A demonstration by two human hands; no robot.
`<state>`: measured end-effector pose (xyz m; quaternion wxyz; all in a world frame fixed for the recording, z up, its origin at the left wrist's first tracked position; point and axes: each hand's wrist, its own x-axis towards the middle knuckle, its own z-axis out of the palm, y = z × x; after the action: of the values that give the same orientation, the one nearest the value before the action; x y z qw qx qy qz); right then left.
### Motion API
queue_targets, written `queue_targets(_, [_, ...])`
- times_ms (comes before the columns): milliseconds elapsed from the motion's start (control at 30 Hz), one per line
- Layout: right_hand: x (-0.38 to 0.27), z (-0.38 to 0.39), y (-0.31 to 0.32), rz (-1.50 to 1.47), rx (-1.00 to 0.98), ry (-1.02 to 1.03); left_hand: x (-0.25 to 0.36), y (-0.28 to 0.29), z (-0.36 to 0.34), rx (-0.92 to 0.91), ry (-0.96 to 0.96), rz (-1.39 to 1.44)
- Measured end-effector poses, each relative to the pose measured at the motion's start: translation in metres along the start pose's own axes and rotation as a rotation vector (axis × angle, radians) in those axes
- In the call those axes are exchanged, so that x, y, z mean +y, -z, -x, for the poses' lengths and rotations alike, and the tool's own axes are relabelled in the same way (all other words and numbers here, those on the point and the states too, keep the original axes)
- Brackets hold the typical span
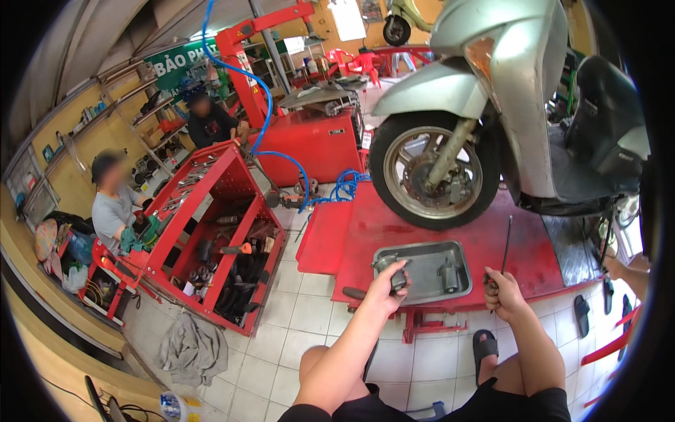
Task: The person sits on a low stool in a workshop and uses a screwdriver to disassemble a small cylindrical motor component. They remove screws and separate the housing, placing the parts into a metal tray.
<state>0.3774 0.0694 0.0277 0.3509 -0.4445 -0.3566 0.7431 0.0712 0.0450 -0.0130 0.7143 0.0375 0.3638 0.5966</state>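
My left hand (pixel 384 290) is closed around a small dark metal part (pixel 399 280) at the left edge of a shallow metal tray (pixel 422 299); fingers cover much of the part, so its kind is unclear. To the right of the tray, my right hand (pixel 505 294) is a fist around a hand tool with a long thin dark shaft (pixel 508 243) pointing up. Its handle is mostly hidden in the palm. Inside the tray lies a grey cylindrical metal part (pixel 448 276). Behind it stands the front wheel (pixel 434 172) of a silver scooter (pixel 527 91).
The scooter rests on a red lift platform (pixel 365 225). A red tool cart (pixel 211 232) stands left, with two people (pixel 116 211) beyond it. A blue hose (pixel 267 105) hangs down behind. A grey cloth (pixel 191 348) and sandals (pixel 581 315) lie on the floor. Another person's arm (pixel 629 281) shows far right.
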Motion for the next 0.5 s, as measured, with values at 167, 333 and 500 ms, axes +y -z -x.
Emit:
queue_targets(167, [-0.007, 0.009, 0.0, 0.15, -0.03, 0.235, -0.022, 0.003, -0.011, 0.072, 0.023, -0.121])
queue_targets(333, [-0.011, 0.016, 0.008, 0.358, 0.025, 0.311, -0.042, -0.009, -0.02, 0.066, 0.061, -0.185])
queue_targets(500, [-0.02, 0.023, 0.016, 0.545, 0.071, 0.386, -0.046, -0.018, -0.028, 0.101, 0.1, -0.212])
